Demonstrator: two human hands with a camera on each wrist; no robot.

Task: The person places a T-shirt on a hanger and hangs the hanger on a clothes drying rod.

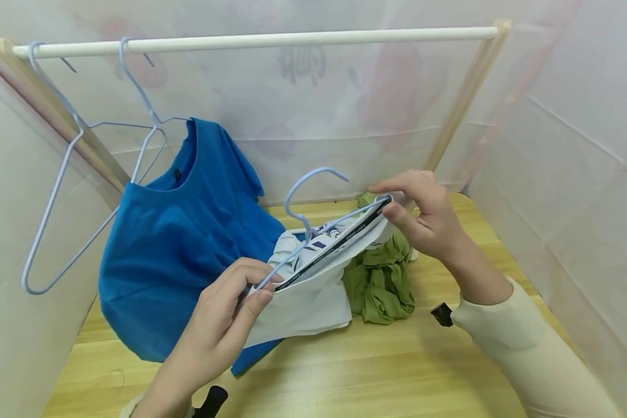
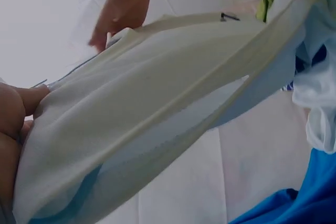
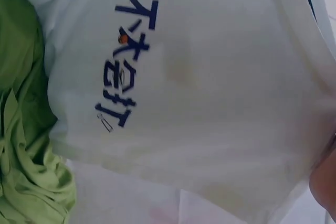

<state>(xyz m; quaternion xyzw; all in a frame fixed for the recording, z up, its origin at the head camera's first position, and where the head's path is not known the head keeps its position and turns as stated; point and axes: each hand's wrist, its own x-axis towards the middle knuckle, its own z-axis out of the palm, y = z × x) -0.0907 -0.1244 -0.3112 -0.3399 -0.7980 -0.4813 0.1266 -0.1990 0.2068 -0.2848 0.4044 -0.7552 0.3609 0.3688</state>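
A white T-shirt (image 1: 308,305) with dark tape inside its neckline is stretched between both hands over the table. Inside the neck opening lies a light-blue hanger (image 1: 321,169), its hook sticking up above the collar. My left hand (image 1: 222,313) pinches the near-left shoulder together with that end of the hanger. At the opposite shoulder, my right hand (image 1: 423,215) pinches fabric and the hanger's other end between thumb and fingers. Dark blue printed characters (image 3: 126,56) show on the shirt's front in the right wrist view. The shirt's lower part droops toward the table.
A blue T-shirt (image 1: 177,249) hangs on a second hanger (image 1: 152,110) from the rack's white bar (image 1: 271,40). Left of it hangs a bare hanger (image 1: 61,174). A crumpled green garment (image 1: 381,284) lies on the wooden table (image 1: 345,371), behind the white shirt.
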